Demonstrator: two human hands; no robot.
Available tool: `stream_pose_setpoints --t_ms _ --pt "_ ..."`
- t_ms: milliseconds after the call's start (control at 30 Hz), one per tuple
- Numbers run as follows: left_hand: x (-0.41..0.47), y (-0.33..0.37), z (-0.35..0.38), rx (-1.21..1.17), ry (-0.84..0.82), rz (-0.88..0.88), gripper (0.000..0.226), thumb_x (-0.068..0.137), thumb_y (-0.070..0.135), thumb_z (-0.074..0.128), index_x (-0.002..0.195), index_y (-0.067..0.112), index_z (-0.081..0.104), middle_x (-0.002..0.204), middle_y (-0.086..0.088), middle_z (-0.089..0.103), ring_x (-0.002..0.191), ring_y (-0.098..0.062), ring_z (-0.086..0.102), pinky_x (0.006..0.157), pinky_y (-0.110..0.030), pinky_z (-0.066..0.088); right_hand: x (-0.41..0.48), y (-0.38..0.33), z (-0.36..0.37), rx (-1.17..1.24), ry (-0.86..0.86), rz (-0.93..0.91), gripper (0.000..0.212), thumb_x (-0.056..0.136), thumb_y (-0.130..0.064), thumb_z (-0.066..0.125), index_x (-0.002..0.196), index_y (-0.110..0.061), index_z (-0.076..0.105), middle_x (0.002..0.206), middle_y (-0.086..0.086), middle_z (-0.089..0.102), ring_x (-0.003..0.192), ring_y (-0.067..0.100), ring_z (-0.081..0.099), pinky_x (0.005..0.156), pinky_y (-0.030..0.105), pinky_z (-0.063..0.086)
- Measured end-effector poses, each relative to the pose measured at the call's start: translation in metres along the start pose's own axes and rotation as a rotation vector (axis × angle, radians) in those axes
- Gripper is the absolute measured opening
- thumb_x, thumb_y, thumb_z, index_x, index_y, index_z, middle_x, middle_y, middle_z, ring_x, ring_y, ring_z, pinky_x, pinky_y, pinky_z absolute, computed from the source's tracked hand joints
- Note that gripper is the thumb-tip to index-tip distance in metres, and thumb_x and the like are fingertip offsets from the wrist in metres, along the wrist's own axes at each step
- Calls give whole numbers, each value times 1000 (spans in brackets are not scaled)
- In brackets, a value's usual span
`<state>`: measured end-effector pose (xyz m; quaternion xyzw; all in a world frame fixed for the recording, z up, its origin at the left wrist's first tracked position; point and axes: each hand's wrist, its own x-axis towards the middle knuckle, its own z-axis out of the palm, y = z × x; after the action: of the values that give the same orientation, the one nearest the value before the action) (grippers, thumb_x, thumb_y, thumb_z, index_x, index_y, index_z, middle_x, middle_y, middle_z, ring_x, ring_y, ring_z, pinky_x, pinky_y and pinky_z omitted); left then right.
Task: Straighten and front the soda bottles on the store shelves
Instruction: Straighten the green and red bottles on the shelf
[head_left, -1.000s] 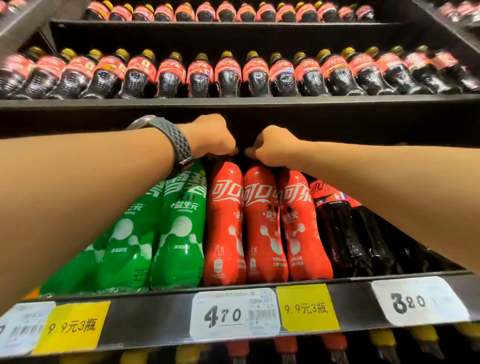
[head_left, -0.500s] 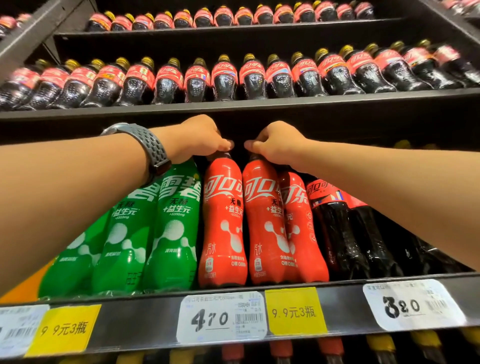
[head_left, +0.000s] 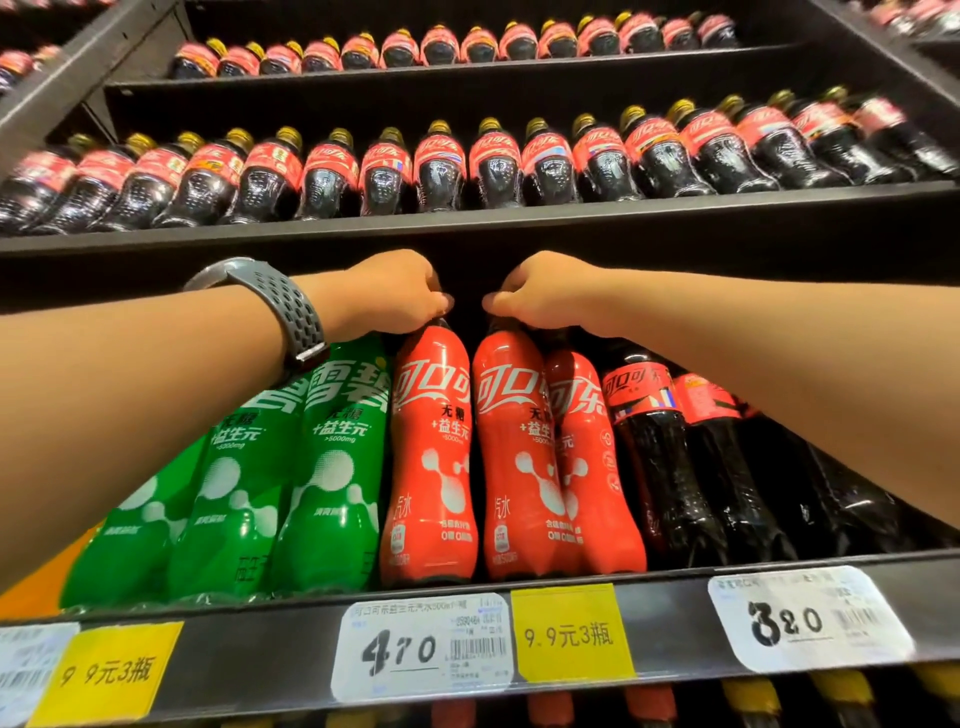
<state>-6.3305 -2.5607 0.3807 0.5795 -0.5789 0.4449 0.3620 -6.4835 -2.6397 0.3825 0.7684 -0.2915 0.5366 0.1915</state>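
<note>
Left grip (head_left: 387, 296) pinches red bottle (head_left: 431, 457) top, right grip (head_left: 545, 299) pinches neighbour (head_left: 511, 457); turn labels forward, draw flush to shelf lip (head_left: 260, 654).

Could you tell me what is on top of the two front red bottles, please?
The left hand grips the top of the left red bottle; the right hand grips that of the right red bottle. Fingers cover both caps, so they cannot be seen.
</note>
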Motion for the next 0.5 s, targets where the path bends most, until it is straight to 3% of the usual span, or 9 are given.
stream_pose_setpoints --t_ms 200,400,500 --pt "0 1 10 54 33 -22 31 95 34 53 111 10 63 116 -15 62 104 -33 57 83 -36 45 -3 17 -6 -214 53 33 38 96 -32 47 122 -9 60 122 14 61 110 33 56 85 31 46" --pt "-4 4 7 110 21 -5 31 91 30 51 114 14 65 119 -11 63 109 -31 57 92 -38 47 -5 30 5 -320 -41 27 45 92 -43 54 120 -8 60 116 13 63 105 31 59 80 31 48" --pt "-6 17 11 131 95 80 37 92 43 46 112 16 64 118 -10 64 110 -33 56 96 -43 44 -4 32 6 -288 -11 27 39 88 -38 60 115 -10 63 112 10 65 100 29 61 78 32 50"
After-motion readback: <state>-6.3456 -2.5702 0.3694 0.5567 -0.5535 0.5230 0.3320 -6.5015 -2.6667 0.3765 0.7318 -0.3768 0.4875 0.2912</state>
